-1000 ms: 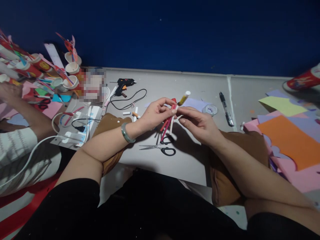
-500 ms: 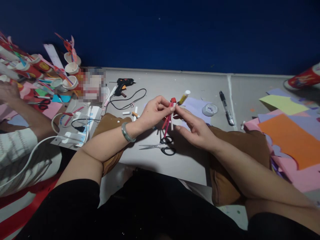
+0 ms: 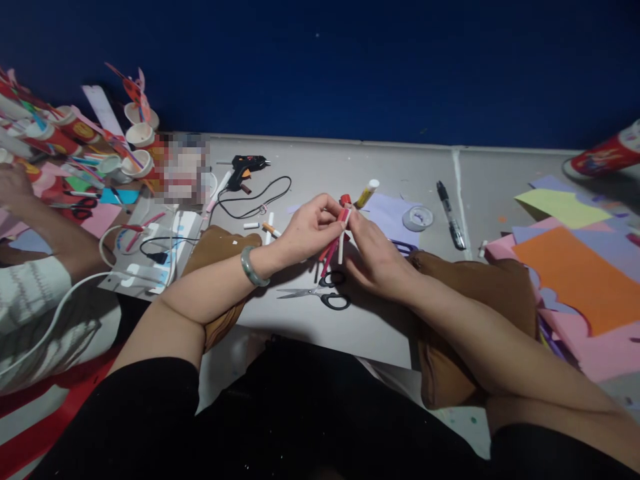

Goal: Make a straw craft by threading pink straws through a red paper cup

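Observation:
My left hand [image 3: 317, 223], with a jade-coloured bangle at its wrist, pinches a small bunch of red and pink strips [image 3: 329, 252] that hang below its fingers. Beside them a thin white strip [image 3: 341, 247] points down, its top end between the fingertips of both hands. My right hand [image 3: 375, 250] closes on that top end from the other side, its fingers partly hidden. Black-handled scissors [image 3: 313, 292] lie slightly spread on the table below. Just behind my fingers are a yellow glue stick [image 3: 367, 192] with a white end and a small red cap-like piece [image 3: 345, 199].
A black glue gun [image 3: 247, 167] with its cord lies back left, near a white power strip [image 3: 175, 253]. Tape [image 3: 417, 218], a black pen [image 3: 451, 215] and coloured paper [image 3: 575, 280] are to the right. Paper cups [image 3: 140, 163] and another person's arm [image 3: 45, 223] are left.
My right hand has moved slightly left and its fingers have closed in on the top of the strips. The bunch of red strips has tilted a little; the view has shifted slightly.

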`<state>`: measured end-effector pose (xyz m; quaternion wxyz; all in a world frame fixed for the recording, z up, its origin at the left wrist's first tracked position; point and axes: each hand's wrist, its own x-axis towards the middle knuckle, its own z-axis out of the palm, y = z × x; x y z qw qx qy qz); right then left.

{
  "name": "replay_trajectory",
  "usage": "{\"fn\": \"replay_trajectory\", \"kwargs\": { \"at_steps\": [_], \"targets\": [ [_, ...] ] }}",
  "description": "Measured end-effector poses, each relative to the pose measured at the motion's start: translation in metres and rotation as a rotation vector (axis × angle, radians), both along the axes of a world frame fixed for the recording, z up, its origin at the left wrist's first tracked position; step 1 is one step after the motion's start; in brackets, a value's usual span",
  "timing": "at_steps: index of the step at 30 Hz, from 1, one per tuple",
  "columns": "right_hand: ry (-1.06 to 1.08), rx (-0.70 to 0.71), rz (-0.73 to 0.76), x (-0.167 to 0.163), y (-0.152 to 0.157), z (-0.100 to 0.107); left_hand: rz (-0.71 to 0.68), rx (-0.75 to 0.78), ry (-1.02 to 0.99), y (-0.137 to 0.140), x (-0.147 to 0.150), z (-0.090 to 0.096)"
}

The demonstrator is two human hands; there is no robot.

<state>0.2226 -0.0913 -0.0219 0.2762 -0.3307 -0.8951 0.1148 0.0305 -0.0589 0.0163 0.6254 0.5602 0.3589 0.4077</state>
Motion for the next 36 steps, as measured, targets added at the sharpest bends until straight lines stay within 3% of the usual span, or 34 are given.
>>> {"fn": "replay_trajectory", "kwargs": {
  "at_steps": [4, 8, 11, 15, 18, 23, 31, 34, 36],
  "targets": [
    [-0.126, 0.132, -0.143, -0.005, 0.001, -0.003, -0.027, -0.036, 0.009, 0.0, 0.001, -0.001],
    [-0.118, 0.12, -0.173, -0.004, 0.003, 0.0, -0.057, -0.124, 0.025, 0.001, -0.002, 0.0],
    [0.067, 0.041, -0.151, 0.001, 0.005, 0.007, -0.087, -0.229, -0.005, 0.001, -0.003, 0.004],
    [0.395, -0.167, -0.237, 0.005, 0.01, 0.015, -0.112, -0.329, -0.006, 0.0, -0.003, 0.012],
    [0.513, -0.274, -0.209, 0.005, 0.012, 0.017, -0.123, -0.357, 0.006, 0.0, -0.002, 0.015],
    [0.461, -0.262, -0.179, 0.001, 0.01, 0.019, -0.105, -0.348, -0.006, 0.002, -0.001, 0.013],
    [0.303, -0.009, -0.168, 0.005, 0.011, 0.019, -0.098, -0.339, 0.001, 0.0, 0.001, 0.008],
    [0.318, -0.046, -0.174, 0.004, 0.01, 0.02, -0.101, -0.315, 0.001, 0.001, 0.001, 0.002],
    [0.4, -0.165, -0.216, 0.002, 0.009, 0.022, -0.116, -0.286, 0.01, 0.002, -0.001, 0.0]
  ]
}}
